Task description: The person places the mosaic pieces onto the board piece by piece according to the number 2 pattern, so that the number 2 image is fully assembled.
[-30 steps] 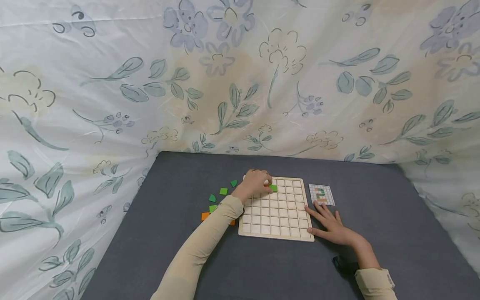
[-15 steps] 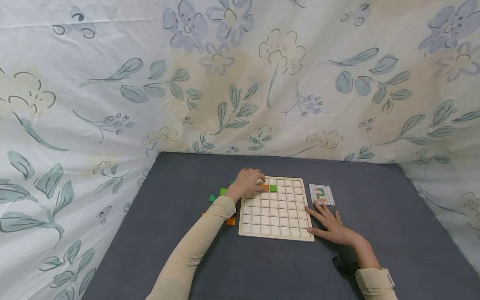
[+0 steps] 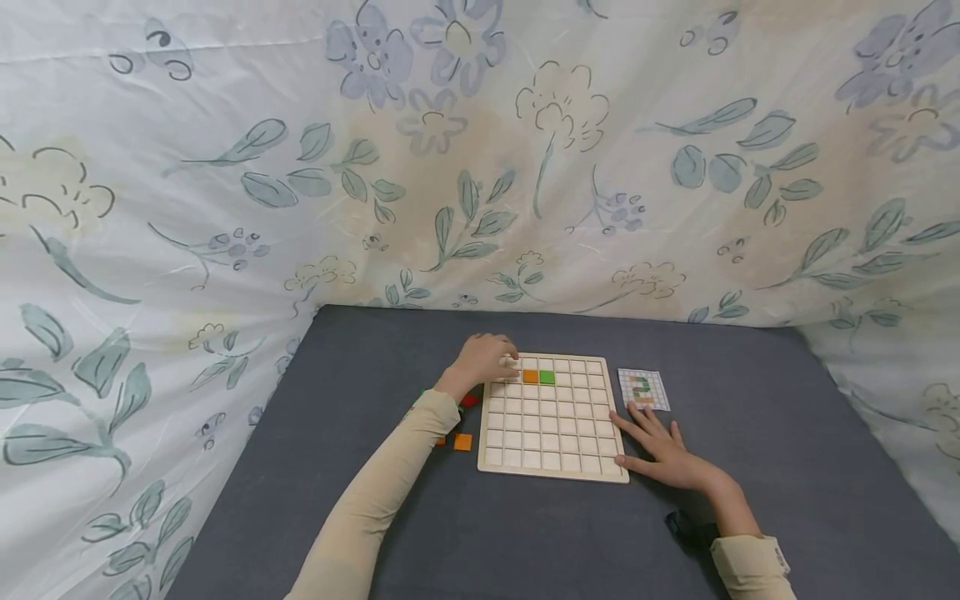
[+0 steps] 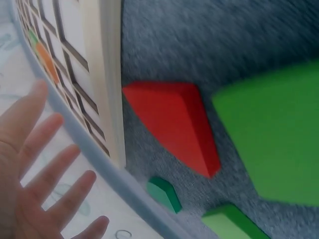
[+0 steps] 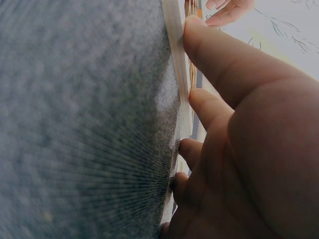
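A wooden grid board [image 3: 555, 435] lies on the dark table. Side by side in its second row sit an orange square tile [image 3: 531, 377] and a green square tile [image 3: 547, 377]. My left hand [image 3: 483, 358] hovers over the board's upper left corner; the left wrist view shows its fingers spread and nothing held. Thumb and fingertips of my right hand [image 3: 663, 454] touch the board's right edge. Left of the board lie a red piece [image 4: 172, 122] with a curved side, a dark green piece [image 4: 163, 194] and a large-looking green tile [image 4: 274, 134].
A small card [image 3: 642, 389] with a coloured grid pattern lies right of the board, beyond my right fingertips. An orange tile [image 3: 462, 442] rests near the board's lower left, and my left sleeve [image 3: 390, 483] covers other pieces. Floral cloth [image 3: 480, 167] hangs behind the table.
My left hand has let go of the orange tile in the grid and drawn back leftward, uncovering it. My right hand stays put at the board's edge.
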The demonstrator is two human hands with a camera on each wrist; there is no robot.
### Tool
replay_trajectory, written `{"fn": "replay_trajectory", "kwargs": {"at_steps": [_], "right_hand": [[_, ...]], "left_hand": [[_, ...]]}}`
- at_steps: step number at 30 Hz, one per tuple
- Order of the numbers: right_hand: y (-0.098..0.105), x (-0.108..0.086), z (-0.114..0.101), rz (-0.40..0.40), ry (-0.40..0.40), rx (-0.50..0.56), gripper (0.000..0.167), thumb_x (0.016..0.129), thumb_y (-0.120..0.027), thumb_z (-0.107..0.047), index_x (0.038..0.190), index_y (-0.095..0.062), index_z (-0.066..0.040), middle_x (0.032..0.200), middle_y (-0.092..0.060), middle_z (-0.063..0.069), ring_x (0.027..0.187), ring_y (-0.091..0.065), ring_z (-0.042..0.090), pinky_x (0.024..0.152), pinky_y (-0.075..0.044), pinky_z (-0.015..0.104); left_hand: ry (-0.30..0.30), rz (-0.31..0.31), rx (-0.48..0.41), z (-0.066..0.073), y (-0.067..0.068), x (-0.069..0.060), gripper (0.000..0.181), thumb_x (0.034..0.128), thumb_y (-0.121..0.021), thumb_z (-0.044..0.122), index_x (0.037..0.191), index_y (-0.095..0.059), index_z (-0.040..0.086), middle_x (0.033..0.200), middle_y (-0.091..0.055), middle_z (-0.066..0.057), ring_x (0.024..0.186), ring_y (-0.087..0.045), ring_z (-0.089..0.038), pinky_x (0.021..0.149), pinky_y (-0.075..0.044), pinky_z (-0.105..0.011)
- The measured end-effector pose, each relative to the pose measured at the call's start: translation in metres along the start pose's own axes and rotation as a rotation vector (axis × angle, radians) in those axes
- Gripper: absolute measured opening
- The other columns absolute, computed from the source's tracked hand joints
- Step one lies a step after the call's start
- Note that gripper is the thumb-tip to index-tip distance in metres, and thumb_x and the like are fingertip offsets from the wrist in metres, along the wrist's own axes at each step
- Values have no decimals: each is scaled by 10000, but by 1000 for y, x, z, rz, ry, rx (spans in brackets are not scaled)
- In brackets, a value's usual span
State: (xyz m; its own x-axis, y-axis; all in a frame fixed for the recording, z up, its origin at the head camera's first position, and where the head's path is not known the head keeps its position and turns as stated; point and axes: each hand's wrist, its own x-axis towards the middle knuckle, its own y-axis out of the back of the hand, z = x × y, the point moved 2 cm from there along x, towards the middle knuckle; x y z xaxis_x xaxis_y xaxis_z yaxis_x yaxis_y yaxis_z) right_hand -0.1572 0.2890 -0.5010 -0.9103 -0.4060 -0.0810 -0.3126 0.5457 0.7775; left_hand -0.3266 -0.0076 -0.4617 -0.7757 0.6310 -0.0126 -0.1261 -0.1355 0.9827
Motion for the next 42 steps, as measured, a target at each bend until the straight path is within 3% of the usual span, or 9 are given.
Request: {"fn": "replay_trajectory", "kwargs": {"at_steps": [15, 24, 32, 42], "right_hand": [[-1, 0, 2, 0, -5, -8, 691, 888, -602, -353, 1469, -285, -155, 1521, -57, 261, 1358, 33, 519, 954, 102, 751], [-4, -1, 1, 45, 36, 28, 687, 878, -615, -334, 1462, -303, -149, 1506, -85, 286, 1347, 34, 529, 924, 121, 763], [-4, 1, 1, 25, -4, 20, 700, 881, -607, -362, 1470, -283, -167, 1514, -61, 275, 1355, 46, 520, 955, 139, 740], [-1, -1, -2, 27, 19, 12, 690, 883, -614, -317, 1463, -294, -123, 1511, -70, 282, 1349, 28, 532, 945, 111, 757]], "left_hand": [[37, 38, -39, -22, 5, -16, 323, 835, -670, 391, 1098, -688, 204, 1220, -596, 7, 1121, -545, -222, 1067, -326, -504], [82, 21, -3, -38, 4, -25, 335, 826, -675, 409, 1105, -684, 224, 1256, -577, 0, 1184, -509, -229, 1064, -319, -520], [87, 25, 13, -51, 5, -34, 341, 796, -699, 425, 1085, -689, 246, 1254, -578, 2, 1184, -509, -238, 1069, -307, -531], [113, 9, 18, -62, 2, -40, 345, 782, -712, 421, 1083, -688, 254, 1263, -566, 6, 1202, -487, -256, 1097, -259, -537]]}}
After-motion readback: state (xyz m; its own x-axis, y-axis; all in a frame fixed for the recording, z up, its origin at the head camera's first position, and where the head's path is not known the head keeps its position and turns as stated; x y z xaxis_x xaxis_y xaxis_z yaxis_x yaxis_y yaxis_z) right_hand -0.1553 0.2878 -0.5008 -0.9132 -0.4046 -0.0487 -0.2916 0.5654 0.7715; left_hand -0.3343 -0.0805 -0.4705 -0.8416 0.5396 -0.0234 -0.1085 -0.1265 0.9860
